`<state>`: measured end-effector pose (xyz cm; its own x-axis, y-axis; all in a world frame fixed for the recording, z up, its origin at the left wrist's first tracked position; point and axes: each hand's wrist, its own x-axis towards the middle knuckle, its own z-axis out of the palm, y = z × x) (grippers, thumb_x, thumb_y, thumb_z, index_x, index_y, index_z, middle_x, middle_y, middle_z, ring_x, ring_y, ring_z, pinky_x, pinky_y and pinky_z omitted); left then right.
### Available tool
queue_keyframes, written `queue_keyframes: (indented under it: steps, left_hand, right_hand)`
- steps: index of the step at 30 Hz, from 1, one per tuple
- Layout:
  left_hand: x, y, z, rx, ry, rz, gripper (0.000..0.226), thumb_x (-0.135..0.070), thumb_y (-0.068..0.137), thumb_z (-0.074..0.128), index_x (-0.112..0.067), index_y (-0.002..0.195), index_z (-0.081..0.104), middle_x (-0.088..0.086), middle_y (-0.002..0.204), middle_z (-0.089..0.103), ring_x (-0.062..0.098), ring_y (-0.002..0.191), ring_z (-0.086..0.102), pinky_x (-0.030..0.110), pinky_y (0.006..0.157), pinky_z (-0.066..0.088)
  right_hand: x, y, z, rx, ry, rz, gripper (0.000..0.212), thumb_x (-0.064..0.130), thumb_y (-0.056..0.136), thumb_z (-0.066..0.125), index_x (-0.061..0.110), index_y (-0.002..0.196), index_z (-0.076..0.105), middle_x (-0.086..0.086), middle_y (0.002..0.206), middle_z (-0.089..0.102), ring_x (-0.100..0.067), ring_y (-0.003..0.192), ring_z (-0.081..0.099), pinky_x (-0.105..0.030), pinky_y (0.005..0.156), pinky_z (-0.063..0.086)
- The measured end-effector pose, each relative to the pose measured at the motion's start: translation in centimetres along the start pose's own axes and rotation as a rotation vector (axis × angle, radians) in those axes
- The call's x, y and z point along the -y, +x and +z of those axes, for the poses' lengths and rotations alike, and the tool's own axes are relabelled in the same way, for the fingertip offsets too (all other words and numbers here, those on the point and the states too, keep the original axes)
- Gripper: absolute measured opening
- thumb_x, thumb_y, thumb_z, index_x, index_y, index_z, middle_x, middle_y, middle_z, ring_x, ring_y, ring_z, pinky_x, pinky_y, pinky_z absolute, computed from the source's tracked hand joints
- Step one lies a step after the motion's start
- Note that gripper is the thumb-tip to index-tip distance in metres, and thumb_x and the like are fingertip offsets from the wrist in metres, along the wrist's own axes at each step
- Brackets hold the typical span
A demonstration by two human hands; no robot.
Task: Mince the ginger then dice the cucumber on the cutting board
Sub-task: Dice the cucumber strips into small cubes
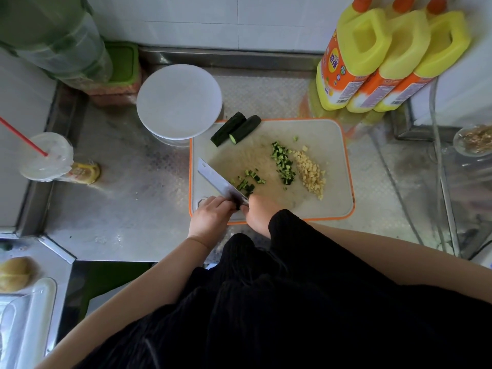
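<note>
Ginger [311, 173] minced at cutting board's [338, 145] right, one cucumber row [283, 163] diced, two cucumber lengths [236, 128] uncut; my right hand [259, 209] grips the cleaver [221, 182], left hand [210, 215] pins the strips [246, 185].

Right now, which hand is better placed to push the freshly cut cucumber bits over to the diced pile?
Likely the right hand: it sits right of the knife, beside the loose bits, and the diced pile lies further right. The blade bars the left hand.
</note>
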<state>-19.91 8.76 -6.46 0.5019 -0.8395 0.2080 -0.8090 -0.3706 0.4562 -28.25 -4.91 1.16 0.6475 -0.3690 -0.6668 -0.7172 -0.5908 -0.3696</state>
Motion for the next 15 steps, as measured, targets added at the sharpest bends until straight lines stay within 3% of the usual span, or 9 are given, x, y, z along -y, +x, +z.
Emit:
queue_keyframes:
  steps: [4, 7, 9, 11, 15]
  left_hand:
    - [-0.3, 0.1, 0.0, -0.004, 0.008, -0.011, 0.024, -0.023, 0.088, 0.053, -0.010, 0.078, 0.071, 0.004, 0.078, 0.067, 0.029, 0.068, 0.061, 0.036, 0.055, 0.052]
    - [-0.3, 0.3, 0.0, -0.009, 0.031, -0.002, 0.010, -0.018, 0.085, 0.064, -0.008, 0.087, 0.065, 0.008, 0.087, 0.063, 0.032, 0.072, 0.061, 0.040, 0.056, 0.054]
    - [-0.5, 0.4, 0.1, -0.033, 0.088, 0.021, 0.025, -0.016, 0.080, 0.073, -0.011, 0.101, 0.060, 0.010, 0.100, 0.062, 0.032, 0.084, 0.062, 0.039, 0.059, 0.055]
    - [-0.8, 0.8, -0.1, -0.068, 0.155, 0.104, 0.026, -0.022, 0.087, 0.065, -0.014, 0.111, 0.058, 0.004, 0.110, 0.061, 0.026, 0.095, 0.059, 0.037, 0.068, 0.054]
    - [-0.7, 1.5, -0.4, -0.076, 0.196, 0.223, 0.018, -0.014, 0.085, 0.067, -0.014, 0.103, 0.069, 0.001, 0.103, 0.067, 0.024, 0.096, 0.059, 0.036, 0.077, 0.052]
  right_hand:
    - [-0.1, 0.6, 0.0, -0.002, 0.020, 0.017, 0.033, 0.031, 0.101, 0.043, 0.002, 0.105, 0.057, -0.009, 0.086, 0.053, -0.026, 0.077, 0.052, -0.028, 0.063, 0.035]
    - [-0.3, 0.9, -0.4, -0.002, 0.107, 0.021, 0.027, 0.031, 0.099, 0.047, 0.006, 0.096, 0.056, -0.005, 0.076, 0.049, -0.020, 0.067, 0.047, -0.026, 0.054, 0.031]
    - [-0.6, 0.8, -0.6, -0.037, 0.190, 0.028, 0.025, 0.032, 0.097, 0.049, 0.013, 0.082, 0.054, -0.001, 0.065, 0.042, -0.015, 0.057, 0.041, -0.025, 0.050, 0.027]
    - [-1.0, 0.5, -0.8, -0.075, 0.254, 0.053, 0.034, 0.032, 0.095, 0.052, 0.018, 0.065, 0.042, 0.001, 0.060, 0.039, -0.013, 0.053, 0.038, -0.025, 0.048, 0.025]
    - [-1.9, -0.2, -2.2, -0.102, 0.339, 0.106, 0.039, 0.032, 0.093, 0.054, 0.011, 0.063, 0.041, -0.001, 0.057, 0.038, -0.015, 0.050, 0.037, -0.027, 0.047, 0.025]
